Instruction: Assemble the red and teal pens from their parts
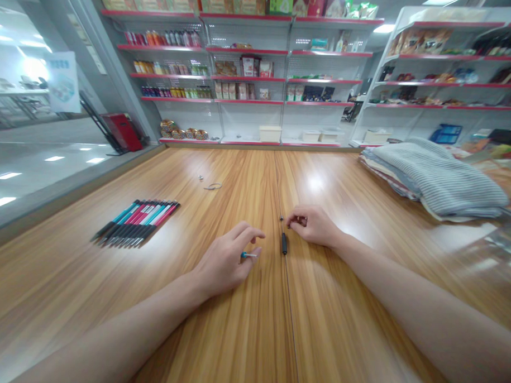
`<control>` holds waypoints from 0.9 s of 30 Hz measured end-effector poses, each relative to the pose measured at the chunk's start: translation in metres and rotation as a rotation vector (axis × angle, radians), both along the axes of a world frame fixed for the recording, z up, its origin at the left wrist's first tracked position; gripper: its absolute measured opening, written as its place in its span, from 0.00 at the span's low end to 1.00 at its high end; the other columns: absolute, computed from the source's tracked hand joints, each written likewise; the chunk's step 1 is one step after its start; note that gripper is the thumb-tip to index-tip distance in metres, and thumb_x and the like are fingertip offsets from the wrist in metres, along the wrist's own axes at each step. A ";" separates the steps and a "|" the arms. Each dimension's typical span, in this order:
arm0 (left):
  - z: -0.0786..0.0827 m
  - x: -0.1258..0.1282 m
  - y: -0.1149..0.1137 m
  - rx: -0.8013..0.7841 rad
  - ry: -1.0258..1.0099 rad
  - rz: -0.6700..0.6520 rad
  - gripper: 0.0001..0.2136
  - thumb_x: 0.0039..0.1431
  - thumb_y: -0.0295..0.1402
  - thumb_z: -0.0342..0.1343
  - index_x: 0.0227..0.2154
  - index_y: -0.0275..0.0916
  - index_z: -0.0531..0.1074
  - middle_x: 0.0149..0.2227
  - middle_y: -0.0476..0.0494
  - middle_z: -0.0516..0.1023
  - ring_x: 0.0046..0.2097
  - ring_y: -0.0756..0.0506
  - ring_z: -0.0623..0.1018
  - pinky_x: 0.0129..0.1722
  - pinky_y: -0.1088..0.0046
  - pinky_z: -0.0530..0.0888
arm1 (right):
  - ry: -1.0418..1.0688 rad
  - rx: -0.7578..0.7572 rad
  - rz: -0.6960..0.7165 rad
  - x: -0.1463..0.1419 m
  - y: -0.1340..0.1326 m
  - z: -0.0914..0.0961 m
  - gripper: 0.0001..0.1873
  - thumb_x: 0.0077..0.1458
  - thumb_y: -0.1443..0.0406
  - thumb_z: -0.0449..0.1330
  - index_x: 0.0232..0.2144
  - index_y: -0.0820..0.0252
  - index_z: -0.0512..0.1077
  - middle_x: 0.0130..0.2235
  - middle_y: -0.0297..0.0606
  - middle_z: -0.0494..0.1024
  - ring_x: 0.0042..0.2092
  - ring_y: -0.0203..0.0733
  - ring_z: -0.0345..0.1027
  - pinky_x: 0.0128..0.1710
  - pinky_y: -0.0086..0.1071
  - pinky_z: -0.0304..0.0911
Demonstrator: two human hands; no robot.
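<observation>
My left hand (228, 257) rests on the wooden table (193, 301) with its fingers curled around a small blue pen part (249, 255). My right hand (315, 224) lies a little farther back, its fingertips pinched on a tiny piece that I cannot make out. Between the two hands a short black pen part (284, 243) lies on the seam of the table. A very small piece (281, 218) sits on the seam just beyond it.
A neat row of several blue and pink pens (137, 221) lies at the left. A small ring and a thin spring (212, 185) rest farther back. Folded cloths (440, 178) are stacked at the right. Store shelves (247, 74) stand behind the table.
</observation>
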State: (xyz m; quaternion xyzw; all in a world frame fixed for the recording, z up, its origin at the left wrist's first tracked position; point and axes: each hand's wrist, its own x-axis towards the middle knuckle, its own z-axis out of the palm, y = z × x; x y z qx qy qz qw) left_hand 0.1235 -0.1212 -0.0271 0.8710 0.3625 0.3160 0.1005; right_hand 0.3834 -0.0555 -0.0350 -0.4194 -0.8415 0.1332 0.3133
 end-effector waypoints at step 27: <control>0.000 0.001 -0.001 -0.005 0.021 0.004 0.12 0.60 0.29 0.49 0.46 0.41 0.67 0.39 0.44 0.69 0.39 0.48 0.72 0.36 0.72 0.70 | -0.059 -0.038 0.019 -0.011 0.002 -0.002 0.10 0.52 0.69 0.55 0.33 0.57 0.77 0.24 0.32 0.72 0.26 0.31 0.60 0.27 0.26 0.50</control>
